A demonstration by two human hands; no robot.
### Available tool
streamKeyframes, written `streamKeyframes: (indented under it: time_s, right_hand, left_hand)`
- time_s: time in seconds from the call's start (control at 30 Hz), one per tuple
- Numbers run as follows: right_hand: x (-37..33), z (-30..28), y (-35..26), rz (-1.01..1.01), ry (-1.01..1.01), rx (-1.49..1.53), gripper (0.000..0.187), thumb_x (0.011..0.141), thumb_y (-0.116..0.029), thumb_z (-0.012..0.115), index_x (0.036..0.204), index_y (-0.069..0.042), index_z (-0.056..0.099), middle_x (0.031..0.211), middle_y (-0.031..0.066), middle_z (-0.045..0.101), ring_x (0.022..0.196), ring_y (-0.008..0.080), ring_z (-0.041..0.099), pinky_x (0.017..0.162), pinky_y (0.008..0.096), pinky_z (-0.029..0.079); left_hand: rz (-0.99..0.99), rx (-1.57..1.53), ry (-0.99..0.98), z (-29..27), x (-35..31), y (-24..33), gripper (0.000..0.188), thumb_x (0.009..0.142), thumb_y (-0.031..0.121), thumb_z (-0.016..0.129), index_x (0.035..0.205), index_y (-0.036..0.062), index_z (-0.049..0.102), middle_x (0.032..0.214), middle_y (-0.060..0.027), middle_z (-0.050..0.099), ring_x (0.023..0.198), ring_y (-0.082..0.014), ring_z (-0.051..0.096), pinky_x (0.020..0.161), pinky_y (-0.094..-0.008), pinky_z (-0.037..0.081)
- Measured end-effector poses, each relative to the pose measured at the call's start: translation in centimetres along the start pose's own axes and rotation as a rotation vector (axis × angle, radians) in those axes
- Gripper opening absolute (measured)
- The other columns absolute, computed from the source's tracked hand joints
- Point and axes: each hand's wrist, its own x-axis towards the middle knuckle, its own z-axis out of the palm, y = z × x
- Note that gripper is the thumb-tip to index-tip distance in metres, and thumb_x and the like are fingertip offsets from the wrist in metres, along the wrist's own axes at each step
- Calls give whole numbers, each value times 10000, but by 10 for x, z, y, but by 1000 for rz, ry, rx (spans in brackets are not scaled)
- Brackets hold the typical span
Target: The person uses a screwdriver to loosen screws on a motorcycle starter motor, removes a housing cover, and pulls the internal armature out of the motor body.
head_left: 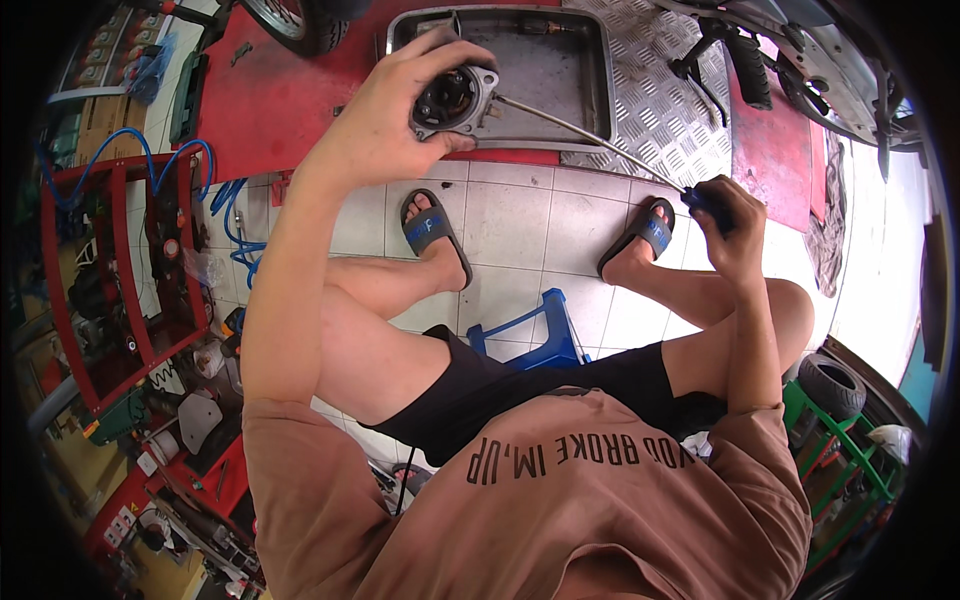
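Note:
My left hand (385, 125) is wrapped round a round metal housing (447, 102), its fingers over the top and the thumb underneath. The housing has a flange along its right side and a dark hollow with blackish parts inside. A long screwdriver (600, 140) slants up to the left, its tip end at the flange; whether it touches cannot be told. Its dark blue handle sits inside my closed right hand (737, 228). Beneath the housing lies a grey metal tray (612, 85) with dirty marks in it.
A red platform (290, 110) and a silver tread plate (655, 80) lie ahead, with motorcycle parts at top right. On the left stands a red metal frame (122, 270) with a blue hose (125, 133). A blue stool (550, 340) is under me. A green rack (845, 440) holds a tyre (832, 385).

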Motion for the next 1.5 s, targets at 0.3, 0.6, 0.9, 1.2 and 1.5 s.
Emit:
streamKeyframes:
  time_s: [0.3, 0.6, 0.9, 1.2, 1.5]
  right_hand:
    - [6, 13, 9, 264, -110, 162, 172, 834, -110, 651, 900, 49, 653, 680, 107, 637, 607, 153, 592, 610, 291, 475]
    - [39, 88, 66, 270, -156, -173, 256, 763, -193, 687, 886, 30, 661, 731, 246, 641, 721, 409, 647, 671, 447, 496]
    - [57, 148, 85, 218, -189, -358, 291, 753, -196, 686, 910, 36, 608, 848, 268, 652, 839, 448, 633, 756, 498, 495]
    - [62, 161, 129, 253, -179, -433, 346, 750, -195, 703, 1034, -6, 640, 939, 225, 669, 909, 391, 650, 794, 474, 517]
    - [102, 146, 86, 201, 25, -165, 186, 797, -158, 658, 903, -11, 699, 847, 169, 706, 762, 332, 690, 734, 386, 541]
  left_hand:
    - [-89, 178, -13, -19, 4, -4, 606, 577, -16, 782, 1137, 69, 568, 1009, -121, 560, 940, -329, 561, 868, -341, 462]
    - [-419, 427, 96, -47, 20, -8, 536, 657, 64, 698, 1182, 105, 601, 1122, -245, 573, 1039, -422, 580, 893, -464, 482]
    - [-483, 363, 153, -30, 40, -9, 248, 729, 100, 645, 969, 42, 663, 1032, -223, 646, 982, -375, 646, 836, -489, 526]
    - [-365, 427, 31, 35, 62, -5, 348, 706, 165, 692, 1017, 9, 692, 1134, -174, 586, 981, -304, 650, 800, -393, 541]
    - [-347, 377, -95, 92, 79, -9, 318, 718, 93, 680, 1019, 12, 617, 1085, -189, 571, 957, -347, 637, 780, -418, 553]
